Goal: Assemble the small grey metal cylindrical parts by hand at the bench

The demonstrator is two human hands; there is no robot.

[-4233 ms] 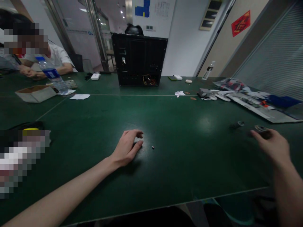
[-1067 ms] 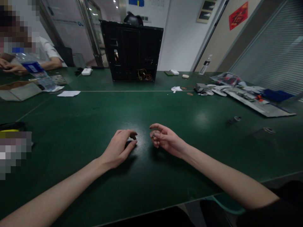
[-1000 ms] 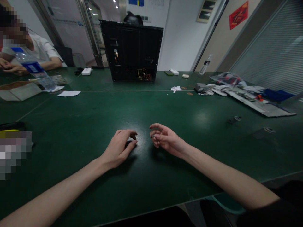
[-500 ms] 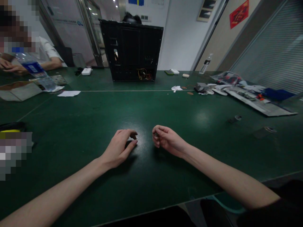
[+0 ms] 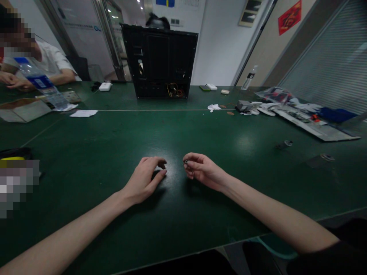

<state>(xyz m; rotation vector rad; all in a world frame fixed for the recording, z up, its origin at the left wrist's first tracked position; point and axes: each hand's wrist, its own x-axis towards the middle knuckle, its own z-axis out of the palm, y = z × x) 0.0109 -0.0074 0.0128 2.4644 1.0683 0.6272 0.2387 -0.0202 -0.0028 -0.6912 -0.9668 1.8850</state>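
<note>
On the green table mat my right hand pinches a small dark ring between thumb and fingertips. A little to the left, my left hand rests on the mat with curled fingers. The curl hides whatever lies under the palm. Far to the right of both hands lie a flat grey ring-shaped part and a small dark metal part.
A black computer case stands at the far side. Papers, a cardboard box and a water bottle sit near a seated person at left. Plastic bags and white parts lie at right.
My right hand has come from the far right to the middle and lifted the small ring off the mat. The grey ring-shaped part now lies on the mat. My left hand has stayed still.
</note>
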